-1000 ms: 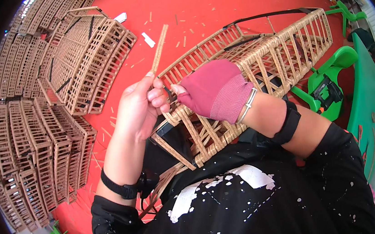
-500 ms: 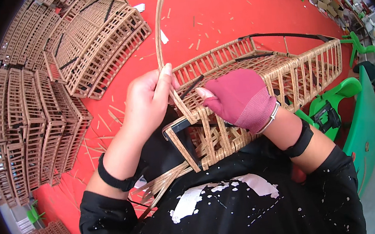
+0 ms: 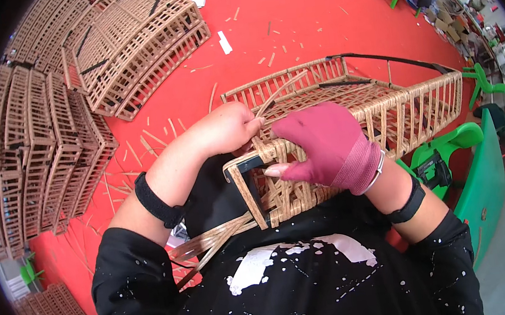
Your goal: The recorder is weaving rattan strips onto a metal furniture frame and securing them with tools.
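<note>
A woven tan frame (image 3: 394, 102) with black bars lies across my lap, its near-left corner part-wrapped over a black metal edge. My bare left hand (image 3: 225, 128) is closed at that corner, pinching a flat tan weaving strip (image 3: 282, 90) that bends over the frame toward the upper right. My right hand (image 3: 322, 144), in a dark red glove with bare fingertips, grips the wrapped top rail, thumb on the near side and fingers over the top. Those gloved fingertips are partly hidden behind the rail. Loose strip ends (image 3: 212, 238) stick out low on the left.
Finished woven frames stand in stacks (image 3: 32, 143) at the left and upper left (image 3: 136, 46). Strip scraps litter the red floor (image 3: 299, 17). On the right are a green chair (image 3: 457, 142) holding a black tool (image 3: 435, 166), a green board (image 3: 483, 188) and a cluttered shelf (image 3: 460, 25).
The strip, upright before, is now bent down across the frame. My left hand has moved right and turned over at the corner. My right thumb has dropped below the rail.
</note>
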Tool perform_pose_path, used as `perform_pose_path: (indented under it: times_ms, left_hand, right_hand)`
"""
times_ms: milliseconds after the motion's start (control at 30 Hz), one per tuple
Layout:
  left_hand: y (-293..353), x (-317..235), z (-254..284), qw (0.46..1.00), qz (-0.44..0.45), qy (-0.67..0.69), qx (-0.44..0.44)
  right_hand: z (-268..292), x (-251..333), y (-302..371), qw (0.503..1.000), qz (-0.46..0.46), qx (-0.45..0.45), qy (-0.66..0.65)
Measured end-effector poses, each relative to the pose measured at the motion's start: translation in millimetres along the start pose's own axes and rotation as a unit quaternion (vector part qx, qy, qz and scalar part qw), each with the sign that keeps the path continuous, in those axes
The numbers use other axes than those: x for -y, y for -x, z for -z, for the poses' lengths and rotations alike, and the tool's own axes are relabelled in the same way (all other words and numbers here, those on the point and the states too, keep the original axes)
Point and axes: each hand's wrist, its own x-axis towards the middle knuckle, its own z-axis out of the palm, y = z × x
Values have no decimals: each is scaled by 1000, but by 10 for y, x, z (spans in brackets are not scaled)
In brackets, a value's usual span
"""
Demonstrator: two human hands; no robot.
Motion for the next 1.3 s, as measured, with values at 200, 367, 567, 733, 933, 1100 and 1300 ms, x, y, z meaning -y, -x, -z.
perform_pose_path:
  times_ms: [200,367,567,733,933,1100,1300]
  left_hand:
    - [234,-11,49,992,53,115,-27]
    - [172,-12,-66,993,-29,-42,-104]
    - [71,99,-80,1000,5,-23,14]
    - [54,206,-182,998,3,13,67]
    - [163,130,-217,992,53,78,87]
    - [483,68,-6,971,18,72,-228]
    - [841,-89,-158,951,-177,252,-3]
  right_hand:
    - [-3,9,10,1000,-15,17,-2]
    - [4,42,10,1000,-9,8,7]
    - [43,123,-38,999,-2,5,-39]
    - [38,100,-109,993,23,90,-72]
    - [41,125,-154,996,38,76,-34]
    - [57,108,-194,991,26,121,-49]
    - [93,61,-241,980,-7,176,-88]
